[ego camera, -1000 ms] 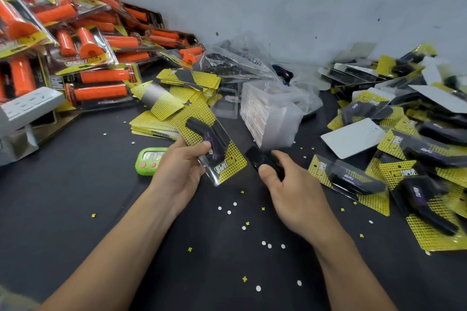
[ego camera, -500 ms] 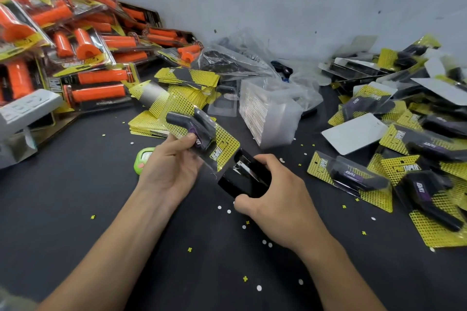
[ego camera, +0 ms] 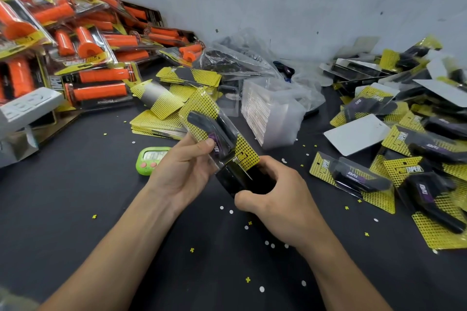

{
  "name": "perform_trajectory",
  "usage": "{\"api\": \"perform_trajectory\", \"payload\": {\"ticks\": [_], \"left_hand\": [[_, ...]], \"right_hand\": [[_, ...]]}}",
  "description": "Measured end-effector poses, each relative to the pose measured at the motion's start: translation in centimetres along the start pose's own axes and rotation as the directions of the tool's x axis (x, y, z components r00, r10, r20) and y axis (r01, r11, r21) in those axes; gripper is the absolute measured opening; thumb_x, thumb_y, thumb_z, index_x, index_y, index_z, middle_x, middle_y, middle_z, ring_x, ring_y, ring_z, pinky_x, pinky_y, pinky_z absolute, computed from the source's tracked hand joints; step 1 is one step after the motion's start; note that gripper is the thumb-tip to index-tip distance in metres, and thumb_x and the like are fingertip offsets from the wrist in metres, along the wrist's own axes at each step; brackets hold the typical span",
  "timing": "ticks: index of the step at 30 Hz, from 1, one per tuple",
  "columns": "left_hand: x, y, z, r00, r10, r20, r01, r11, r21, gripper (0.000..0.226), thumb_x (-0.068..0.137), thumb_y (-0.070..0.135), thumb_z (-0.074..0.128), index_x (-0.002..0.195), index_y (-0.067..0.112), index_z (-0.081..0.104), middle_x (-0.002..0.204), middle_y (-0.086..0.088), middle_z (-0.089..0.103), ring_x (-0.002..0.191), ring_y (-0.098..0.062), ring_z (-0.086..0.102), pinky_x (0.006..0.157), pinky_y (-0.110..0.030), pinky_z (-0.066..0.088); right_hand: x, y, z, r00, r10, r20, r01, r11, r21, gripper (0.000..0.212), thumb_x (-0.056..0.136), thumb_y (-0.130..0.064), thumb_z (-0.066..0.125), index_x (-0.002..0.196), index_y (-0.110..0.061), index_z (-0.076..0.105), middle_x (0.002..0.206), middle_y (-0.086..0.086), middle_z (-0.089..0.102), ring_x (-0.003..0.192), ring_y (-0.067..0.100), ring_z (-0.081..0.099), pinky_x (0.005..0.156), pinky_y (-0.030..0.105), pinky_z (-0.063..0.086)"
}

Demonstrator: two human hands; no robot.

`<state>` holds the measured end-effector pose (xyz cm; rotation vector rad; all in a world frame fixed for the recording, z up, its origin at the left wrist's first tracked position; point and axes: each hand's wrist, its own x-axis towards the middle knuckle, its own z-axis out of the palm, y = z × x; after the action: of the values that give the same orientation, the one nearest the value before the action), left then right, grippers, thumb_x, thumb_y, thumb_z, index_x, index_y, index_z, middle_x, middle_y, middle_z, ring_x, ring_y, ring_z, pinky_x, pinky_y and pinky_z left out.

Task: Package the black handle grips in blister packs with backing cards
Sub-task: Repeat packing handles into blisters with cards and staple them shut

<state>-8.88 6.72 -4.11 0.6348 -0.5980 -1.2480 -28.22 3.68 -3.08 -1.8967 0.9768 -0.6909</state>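
My left hand (ego camera: 182,171) grips a blister pack (ego camera: 202,113) holding a black handle grip on a yellow dotted backing card, thumb on the clear front. It is raised and tilted above the dark table. My right hand (ego camera: 280,202) grips a black stapler-like tool (ego camera: 232,179) set against the pack's lower end. A stack of yellow backing cards (ego camera: 156,124) lies behind my left hand. Clear empty blisters (ego camera: 270,113) are stacked at centre. A plastic bag with loose black grips (ego camera: 235,58) sits at the back.
Finished black-grip packs (ego camera: 404,154) pile up on the right, with a white card (ego camera: 358,134) among them. Packs of orange grips (ego camera: 96,76) fill the back left beside a white box (ego camera: 25,106). A green timer (ego camera: 149,159) lies by my left hand. Paper dots litter the table.
My right hand picked up the black tool from the table and brought it to the pack's lower end. My left hand lifted and turned the pack more upright.
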Motion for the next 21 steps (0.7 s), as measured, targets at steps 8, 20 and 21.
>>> {"api": "perform_trajectory", "payload": {"ticks": [8,20,21], "left_hand": [[0.0,0.0,0.1,1.0,-0.004,-0.005,0.005,0.999,0.032,0.048,0.088,-0.004,0.052,0.135,0.004,0.053,0.12,-0.014,0.07,0.107,-0.027,0.071,0.089,-0.04,0.059],[0.0,-0.3,1.0,0.987,0.044,-0.153,-0.039,0.999,0.032,0.041,0.084,-0.004,0.055,0.124,0.003,0.061,0.112,-0.013,0.073,0.098,-0.024,0.072,0.085,-0.038,0.061],[0.2,-0.2,0.8,0.978,0.065,-0.196,-0.06,0.998,0.033,0.035,0.086,-0.005,0.055,0.119,0.006,0.063,0.106,-0.01,0.075,0.093,-0.022,0.073,0.08,-0.036,0.062]], "right_hand": [[0.2,0.0,0.4,0.999,0.021,-0.05,-0.02,1.0,0.016,0.04,0.058,-0.04,0.075,0.097,-0.032,0.069,0.079,-0.01,0.07,0.069,0.007,0.064,0.059,0.024,0.053],[1.1,0.3,-1.2,0.989,0.131,0.062,-0.139,0.978,0.154,0.047,0.054,-0.044,0.077,0.102,-0.041,0.076,0.094,-0.012,0.078,0.091,0.009,0.074,0.088,0.042,0.06],[1.1,0.5,-1.6,0.984,0.165,0.063,-0.175,0.963,0.208,0.045,0.055,-0.048,0.075,0.1,-0.044,0.076,0.094,-0.014,0.079,0.091,0.004,0.074,0.089,0.04,0.06]]}}
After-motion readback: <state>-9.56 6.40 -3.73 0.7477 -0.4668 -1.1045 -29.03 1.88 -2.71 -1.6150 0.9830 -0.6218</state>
